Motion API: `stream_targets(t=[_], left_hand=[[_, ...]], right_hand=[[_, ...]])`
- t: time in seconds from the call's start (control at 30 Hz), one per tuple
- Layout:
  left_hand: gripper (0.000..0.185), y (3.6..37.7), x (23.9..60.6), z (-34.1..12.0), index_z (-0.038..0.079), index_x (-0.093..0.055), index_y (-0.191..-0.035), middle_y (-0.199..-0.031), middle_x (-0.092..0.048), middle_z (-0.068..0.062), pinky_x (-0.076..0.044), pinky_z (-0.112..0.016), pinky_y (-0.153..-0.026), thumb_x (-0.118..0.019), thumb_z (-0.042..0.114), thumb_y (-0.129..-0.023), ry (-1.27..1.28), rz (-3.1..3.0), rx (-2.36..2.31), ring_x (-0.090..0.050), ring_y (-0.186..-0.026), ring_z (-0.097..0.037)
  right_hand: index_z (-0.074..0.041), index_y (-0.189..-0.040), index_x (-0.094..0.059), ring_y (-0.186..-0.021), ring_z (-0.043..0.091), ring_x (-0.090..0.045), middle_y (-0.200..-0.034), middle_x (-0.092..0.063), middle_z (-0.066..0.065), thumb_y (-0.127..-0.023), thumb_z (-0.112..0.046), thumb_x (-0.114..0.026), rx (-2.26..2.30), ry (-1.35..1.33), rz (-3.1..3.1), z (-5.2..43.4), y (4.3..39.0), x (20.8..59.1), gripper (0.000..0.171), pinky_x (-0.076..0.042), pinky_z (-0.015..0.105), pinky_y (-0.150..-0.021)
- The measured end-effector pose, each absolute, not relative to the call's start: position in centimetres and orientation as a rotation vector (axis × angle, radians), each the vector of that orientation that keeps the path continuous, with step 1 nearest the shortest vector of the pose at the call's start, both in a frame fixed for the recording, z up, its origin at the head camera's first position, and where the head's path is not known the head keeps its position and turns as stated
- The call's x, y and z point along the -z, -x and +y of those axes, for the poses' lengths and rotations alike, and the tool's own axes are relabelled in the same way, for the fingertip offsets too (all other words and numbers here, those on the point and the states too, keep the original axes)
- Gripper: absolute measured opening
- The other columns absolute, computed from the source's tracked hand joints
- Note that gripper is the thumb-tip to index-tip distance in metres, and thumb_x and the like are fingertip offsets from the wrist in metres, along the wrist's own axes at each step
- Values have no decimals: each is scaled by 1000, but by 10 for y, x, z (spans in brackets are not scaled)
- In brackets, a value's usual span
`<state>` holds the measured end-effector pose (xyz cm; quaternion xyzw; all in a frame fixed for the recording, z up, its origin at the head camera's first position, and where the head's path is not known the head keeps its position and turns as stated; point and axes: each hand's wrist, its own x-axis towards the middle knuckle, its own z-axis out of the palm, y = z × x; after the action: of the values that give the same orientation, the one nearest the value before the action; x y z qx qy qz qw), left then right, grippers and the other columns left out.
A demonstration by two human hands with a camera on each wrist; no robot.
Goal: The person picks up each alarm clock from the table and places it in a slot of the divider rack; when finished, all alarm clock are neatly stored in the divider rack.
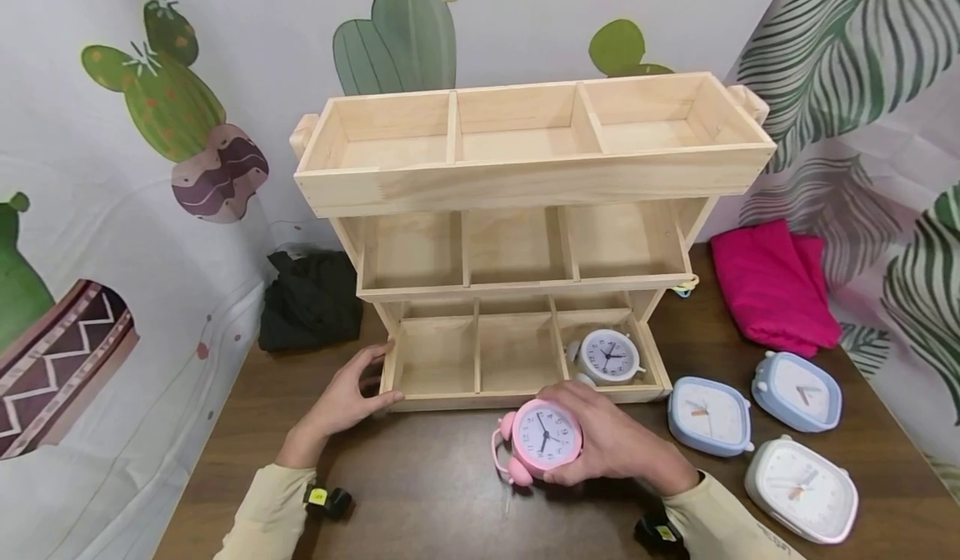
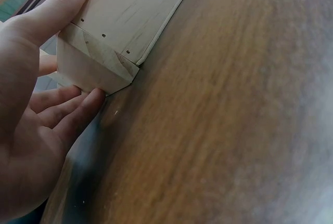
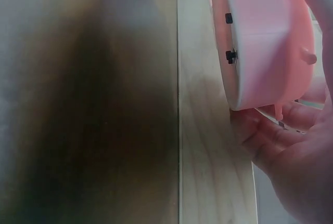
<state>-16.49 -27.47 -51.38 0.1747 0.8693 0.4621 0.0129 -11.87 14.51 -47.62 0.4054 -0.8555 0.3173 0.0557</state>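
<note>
A three-tier wooden shelf [image 1: 525,181] with divided trays stands on the brown table. My right hand [image 1: 600,431] holds a round pink alarm clock [image 1: 547,434] in front of the bottom tray, its bells pointing left. In the right wrist view, the pink clock's side [image 3: 265,42] and two black knobs show, with the tray's front board [image 3: 203,130] beside it. My left hand [image 1: 352,393] grips the bottom tray's left front corner [image 2: 93,63], thumb on the front board and fingers round the side. A white round alarm clock [image 1: 609,356] leans back in the bottom tray's right compartment.
Two blue clocks [image 1: 709,416] and a white square clock [image 1: 802,489] lie at the right. Behind them is a crumpled magenta cloth [image 1: 772,285]; a black cloth [image 1: 311,302] lies left of the shelf. A coloured band [image 1: 686,286] hangs at the middle tray's right corner.
</note>
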Motion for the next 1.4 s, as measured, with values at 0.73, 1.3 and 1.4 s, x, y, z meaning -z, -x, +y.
stream_targets(t=[0.73, 1.3, 1.4], left_hand=[[83, 164, 514, -273, 12, -41, -145, -142, -46, -11, -55, -45, -93, -85, 28, -76, -545, 2711, -1442, -51, -126, -33], [81, 165, 515, -274, 10, -42, -144, -142, -46, -14, -55, -47, -91, -85, 24, -76, -549, 2717, -1450, -51, -125, -35], [82, 166, 515, -274, 10, -42, -144, -142, -46, -13, -55, -44, -92, -86, 24, -76, -548, 2717, -1452, -52, -125, -34]], right_hand=[[-15, -123, -56, -98, 8, -54, -108, -59, -10, -55, -59, -87, -951, -1166, -2559, 139, 139, 457, 88, -53, 32, -80], [-16, -121, -58, -97, 10, -59, -108, -63, -6, -55, -60, -87, -989, -968, -2586, 137, 165, 450, 85, -54, 35, -80], [-16, -121, -59, -98, 11, -60, -109, -63, -5, -54, -58, -88, -997, -942, -2599, 135, 170, 452, 85, -55, 35, -81]])
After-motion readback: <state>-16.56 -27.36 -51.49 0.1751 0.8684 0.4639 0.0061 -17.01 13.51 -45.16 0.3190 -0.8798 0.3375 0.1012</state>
